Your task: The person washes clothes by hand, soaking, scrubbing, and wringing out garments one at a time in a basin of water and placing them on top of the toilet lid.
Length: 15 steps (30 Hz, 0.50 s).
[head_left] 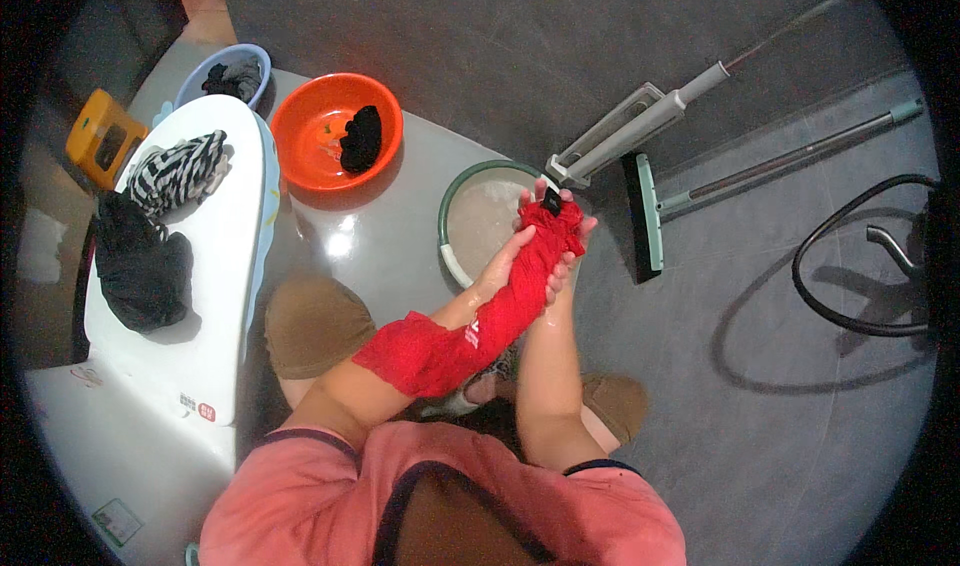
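Note:
Both my hands are closed on a wet red knit garment (520,296), which is bunched and twisted into a roll. My left hand (500,266) grips its left side, and the loose end drapes over my left forearm. From the right, my right hand (560,276) wraps round the roll near its far end. A black tag or patch (551,201) shows at that end among my fingers. Just beyond and below the garment is a green-rimmed bucket (446,204) of cloudy water, partly covered by my hands.
An orange basin (290,171) with a black cloth stands far left, beside a blue basin (264,66) holding dark cloths. Striped cloth (178,174) and black cloth (143,266) lie on a white board (215,296). A squeegee (650,216), mop (640,126) and hose (800,276) are at right.

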Tool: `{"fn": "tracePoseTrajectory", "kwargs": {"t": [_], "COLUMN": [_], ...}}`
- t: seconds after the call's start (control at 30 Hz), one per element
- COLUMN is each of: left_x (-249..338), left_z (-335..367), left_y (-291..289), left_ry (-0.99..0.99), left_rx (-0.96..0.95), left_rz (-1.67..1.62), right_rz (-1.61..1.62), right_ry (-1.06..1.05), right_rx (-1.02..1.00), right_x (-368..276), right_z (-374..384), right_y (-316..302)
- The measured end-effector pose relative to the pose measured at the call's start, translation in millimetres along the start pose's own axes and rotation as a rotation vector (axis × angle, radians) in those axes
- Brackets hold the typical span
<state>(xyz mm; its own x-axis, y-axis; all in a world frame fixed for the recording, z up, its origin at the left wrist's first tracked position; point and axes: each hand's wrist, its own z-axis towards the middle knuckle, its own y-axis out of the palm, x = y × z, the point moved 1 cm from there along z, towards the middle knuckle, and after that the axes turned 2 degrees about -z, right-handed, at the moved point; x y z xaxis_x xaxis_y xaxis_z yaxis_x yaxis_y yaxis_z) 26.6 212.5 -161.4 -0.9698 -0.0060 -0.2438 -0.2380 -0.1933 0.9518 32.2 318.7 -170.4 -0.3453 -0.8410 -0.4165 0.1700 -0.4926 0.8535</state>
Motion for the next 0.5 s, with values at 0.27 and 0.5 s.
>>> {"fn": "tracePoseTrajectory", "kwargs": {"t": [0.27, 0.5], "left_x": [3, 18], "left_z": [-6, 6], "left_y": [14, -117], "left_ry": [0.006, 0.086], "left_rx": [0.596, 0.662], "left_rz": [0.79, 1.325], "right_rz": [-1.714, -2.382], "right_ry": [0.556, 0.921], "right_rx": [0.313, -0.056], "right_x": [-34, 26], "right_z": [34, 17], "right_y": [5, -40]}}
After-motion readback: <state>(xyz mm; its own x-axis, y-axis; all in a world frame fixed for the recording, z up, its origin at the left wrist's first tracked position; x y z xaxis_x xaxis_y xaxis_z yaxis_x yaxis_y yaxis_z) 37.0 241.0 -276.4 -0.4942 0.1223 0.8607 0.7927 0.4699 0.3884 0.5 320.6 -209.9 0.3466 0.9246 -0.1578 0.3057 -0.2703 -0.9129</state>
